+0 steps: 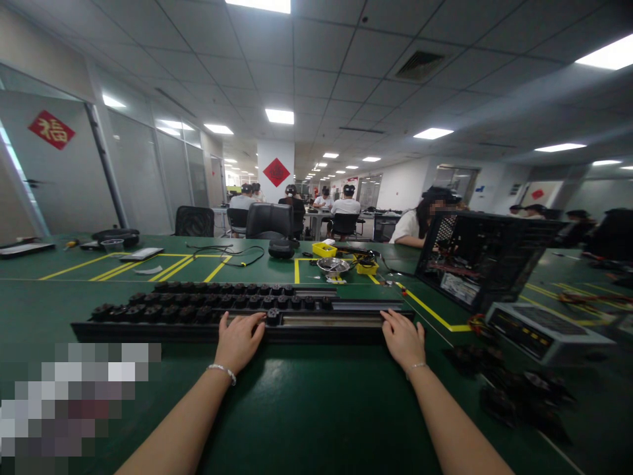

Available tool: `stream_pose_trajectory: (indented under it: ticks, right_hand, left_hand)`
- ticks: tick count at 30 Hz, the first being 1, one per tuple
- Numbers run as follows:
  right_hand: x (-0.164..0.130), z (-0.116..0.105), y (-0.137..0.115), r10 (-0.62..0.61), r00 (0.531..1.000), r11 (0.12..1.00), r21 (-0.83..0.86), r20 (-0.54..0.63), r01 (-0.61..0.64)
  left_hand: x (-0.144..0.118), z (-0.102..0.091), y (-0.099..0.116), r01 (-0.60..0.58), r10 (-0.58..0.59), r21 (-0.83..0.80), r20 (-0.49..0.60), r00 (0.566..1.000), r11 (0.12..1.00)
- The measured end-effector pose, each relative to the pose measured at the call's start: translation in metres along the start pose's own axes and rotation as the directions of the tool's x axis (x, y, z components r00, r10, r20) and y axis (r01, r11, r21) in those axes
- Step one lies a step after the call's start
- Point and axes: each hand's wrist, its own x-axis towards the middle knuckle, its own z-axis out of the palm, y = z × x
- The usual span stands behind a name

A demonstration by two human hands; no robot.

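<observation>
Three long black rails (326,336) lie side by side across the green table, and rows of small round black parts (171,311) sit along them, mostly on the left. My left hand (240,340) rests on the front rail with its fingers stretched out. Its fingertips are right beside a single round black part (273,316), perhaps touching it. Over the right end of that same rail, my right hand (404,338) lies with fingers spread. Neither hand visibly grips anything. To the right of that round part, the front rail's channel shows bare.
On the right stand an open computer case (489,257) and a power supply (546,330), with loose black parts (524,392) nearer me. Behind the rails are a metal bowl (333,266), a yellow tray (324,250) and a black cable (237,251). A person (413,221) sits behind the case.
</observation>
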Motion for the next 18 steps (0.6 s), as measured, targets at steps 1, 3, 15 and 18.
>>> stream_pose_trajectory:
  ticks: [1,3,15,18]
  right_hand:
    - [0.0003,0.0007,0.0005,-0.002,1.000,1.000,0.000,-0.002,0.002]
    - [0.0006,0.0018,0.0012,-0.004,1.000,1.000,-0.001,-0.007,0.004]
    - [0.0006,0.0037,0.0016,-0.016,0.999,1.000,0.001,-0.036,0.016]
    - [0.0009,0.0040,0.0021,-0.018,0.999,1.000,0.001,-0.038,0.018]
  left_hand:
    - [-0.0001,0.0000,-0.0002,-0.001,0.001,-0.006,-0.002,1.000,1.000]
    - [-0.0004,0.0001,-0.0009,-0.010,0.010,-0.013,-0.006,1.000,1.000]
    - [0.0004,0.0003,-0.0026,-0.054,0.053,-0.043,-0.022,0.998,0.998]
    - [0.0011,0.0014,-0.0043,-0.077,0.076,-0.053,-0.026,0.997,0.996]
